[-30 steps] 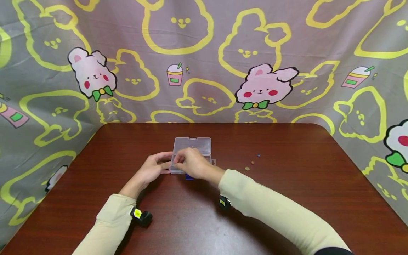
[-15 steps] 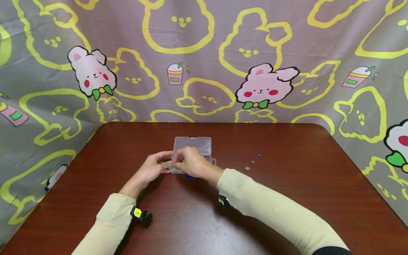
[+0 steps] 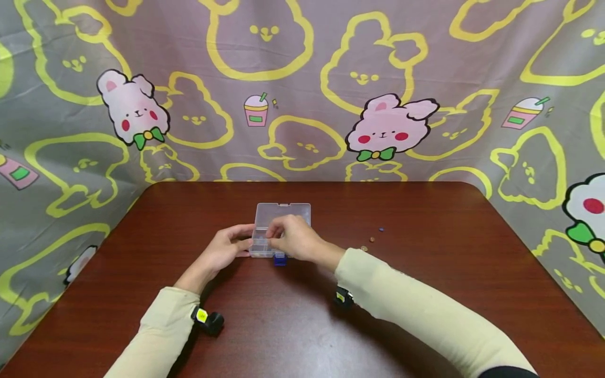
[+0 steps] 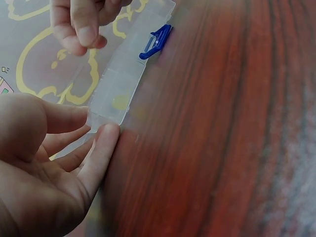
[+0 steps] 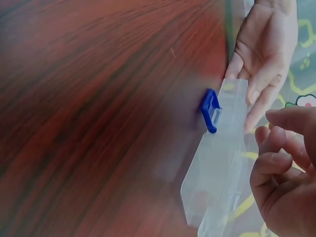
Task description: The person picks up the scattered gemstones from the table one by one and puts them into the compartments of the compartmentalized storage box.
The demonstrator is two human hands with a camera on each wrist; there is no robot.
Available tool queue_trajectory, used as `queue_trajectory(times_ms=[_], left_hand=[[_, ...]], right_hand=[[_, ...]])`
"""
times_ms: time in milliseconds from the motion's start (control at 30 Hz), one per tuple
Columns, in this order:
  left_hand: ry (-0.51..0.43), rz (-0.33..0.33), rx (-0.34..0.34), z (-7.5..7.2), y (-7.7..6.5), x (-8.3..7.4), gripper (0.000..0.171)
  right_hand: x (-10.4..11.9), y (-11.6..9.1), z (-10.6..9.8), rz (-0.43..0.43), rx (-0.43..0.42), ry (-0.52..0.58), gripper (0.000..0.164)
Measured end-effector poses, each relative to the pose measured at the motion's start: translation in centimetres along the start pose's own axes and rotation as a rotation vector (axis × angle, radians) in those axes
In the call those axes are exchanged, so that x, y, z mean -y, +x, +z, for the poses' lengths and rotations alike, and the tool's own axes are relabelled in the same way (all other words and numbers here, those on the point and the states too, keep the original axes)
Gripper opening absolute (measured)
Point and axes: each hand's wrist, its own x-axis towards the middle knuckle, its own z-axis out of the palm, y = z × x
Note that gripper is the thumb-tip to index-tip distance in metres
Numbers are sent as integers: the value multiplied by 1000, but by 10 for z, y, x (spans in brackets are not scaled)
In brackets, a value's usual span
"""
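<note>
A clear plastic compartment box [image 3: 259,248] stands on the table with its transparent lid [image 3: 282,212] raised at the back. A blue latch [image 3: 280,260] hangs down at its front. My left hand [image 3: 226,249] grips the box's left end, thumb above and fingers along the side. Through the front wall in the left wrist view, a small yellowish piece [image 4: 120,102] shows in the left end compartment. My right hand [image 3: 298,239] hovers over the middle of the box with loosely bent fingers [image 5: 276,158]. Nothing shows between them, and the compartments behind that hand are hidden.
Right of the box, three tiny pieces lie in a slanting row: a yellowish one [image 3: 364,248], a brownish one [image 3: 372,239] and a blue one [image 3: 381,229]. A patterned curtain [image 3: 302,94] hangs behind the brown table [image 3: 425,294].
My right hand has moved right, from above the box's left compartment to above its middle, uncovering the left compartments and the blue latch. My left hand stays at the box's left end.
</note>
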Motion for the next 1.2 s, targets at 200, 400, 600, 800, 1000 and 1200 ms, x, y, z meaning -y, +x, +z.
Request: queue_trajectory(times_ms=[200, 400, 600, 800, 1000, 1200], left_hand=[[29, -16, -5, 0, 1, -1, 44], [42, -18, -8, 1, 1, -2, 45], [50, -24, -14, 1, -1, -3, 45], [53, -39, -10, 0, -1, -2, 45], [51, -38, -9, -1, -1, -1, 46], [49, -43, -9, 0, -1, -2, 46]], right_hand=[[-11, -12, -13, 22, -38, 75, 6], [-24, -30, -31, 111, -21, 178, 9], [-38, -52, -54, 201, -2, 277, 13], [-56, -75, -70, 267, -35, 271, 16], [-76, -99, -81, 285, -52, 269, 17], [-89, -122, -91, 324, -77, 281, 18]])
